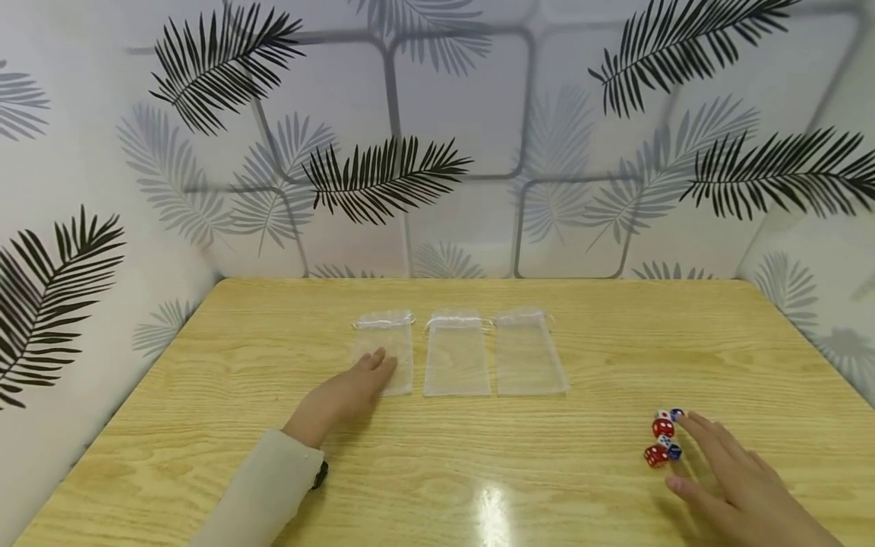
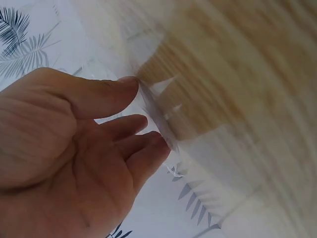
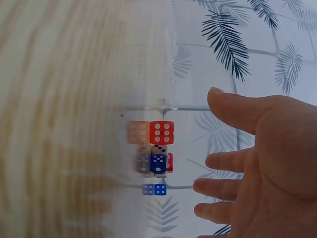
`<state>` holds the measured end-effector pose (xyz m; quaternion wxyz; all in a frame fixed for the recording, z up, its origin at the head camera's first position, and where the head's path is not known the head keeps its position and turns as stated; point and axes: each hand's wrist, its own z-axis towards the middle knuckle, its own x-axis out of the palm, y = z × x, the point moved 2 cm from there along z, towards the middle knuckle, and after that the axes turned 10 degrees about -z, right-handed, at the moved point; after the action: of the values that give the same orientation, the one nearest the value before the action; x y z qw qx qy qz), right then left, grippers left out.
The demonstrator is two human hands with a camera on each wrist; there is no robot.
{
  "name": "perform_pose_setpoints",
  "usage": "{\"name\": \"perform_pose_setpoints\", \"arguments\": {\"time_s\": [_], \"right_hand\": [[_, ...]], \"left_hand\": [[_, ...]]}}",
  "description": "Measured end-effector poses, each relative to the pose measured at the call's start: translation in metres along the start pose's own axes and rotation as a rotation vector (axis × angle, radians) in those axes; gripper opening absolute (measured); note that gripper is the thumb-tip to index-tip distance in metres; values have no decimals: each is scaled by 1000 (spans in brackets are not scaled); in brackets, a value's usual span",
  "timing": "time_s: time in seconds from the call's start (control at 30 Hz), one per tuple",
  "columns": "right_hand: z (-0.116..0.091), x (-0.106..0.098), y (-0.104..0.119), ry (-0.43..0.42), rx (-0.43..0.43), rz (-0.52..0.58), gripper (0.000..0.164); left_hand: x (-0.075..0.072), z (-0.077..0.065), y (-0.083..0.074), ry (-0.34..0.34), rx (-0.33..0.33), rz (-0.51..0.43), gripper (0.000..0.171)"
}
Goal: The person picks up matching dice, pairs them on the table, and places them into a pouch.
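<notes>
Three sheer white drawstring bags lie flat in a row on the table: a left bag (image 1: 399,372), a middle bag (image 1: 456,357) and a right bag (image 1: 529,357). My left hand (image 1: 345,395) reaches over the left bag and covers part of it. In the left wrist view, the thumb and fingertips of the left hand (image 2: 74,144) touch the bag at the table surface. At the right, several red, white and blue dice (image 1: 663,429) stand in a small cluster. My right hand (image 3: 267,163) is beside the dice, fingers spread and apart from them, holding nothing.
The wooden table (image 1: 424,463) reflects light near its front edge. Behind it stands a wall (image 1: 465,220) with a leaf pattern, and walls rise at both sides. A dark band (image 1: 320,475) shows at the left sleeve's cuff.
</notes>
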<state>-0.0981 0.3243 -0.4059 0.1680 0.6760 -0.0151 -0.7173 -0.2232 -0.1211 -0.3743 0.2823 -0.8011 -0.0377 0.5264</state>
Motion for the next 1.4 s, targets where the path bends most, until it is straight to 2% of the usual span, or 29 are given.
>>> {"name": "perform_pose_setpoints", "arguments": {"time_s": [0.3,0.47,0.6,0.77,0.9,1.03,1.13,1.4], "right_hand": [[1,-5,7,-30,-49,-20,74],[1,-6,6,-25,-82,-46,73],[2,-4,3,-23,-104,-62,60],[7,-1,4,-87,-167,-43,50],[13,0,5,-163,-233,-34,47],[18,-1,5,-216,-291,-29,44],[21,-1,6,-199,-287,-23,40],[26,-2,14,-121,-237,-31,28]], "left_hand": [[-1,8,16,26,7,-39,51],[-7,10,24,59,93,-53,54],[-12,9,25,86,123,-75,58],[-15,8,25,90,95,-114,54],[-16,9,26,61,104,-81,49],[-17,10,27,22,145,-21,49],[-18,11,26,3,152,-7,50],[-18,9,25,1,107,-18,51]]}}
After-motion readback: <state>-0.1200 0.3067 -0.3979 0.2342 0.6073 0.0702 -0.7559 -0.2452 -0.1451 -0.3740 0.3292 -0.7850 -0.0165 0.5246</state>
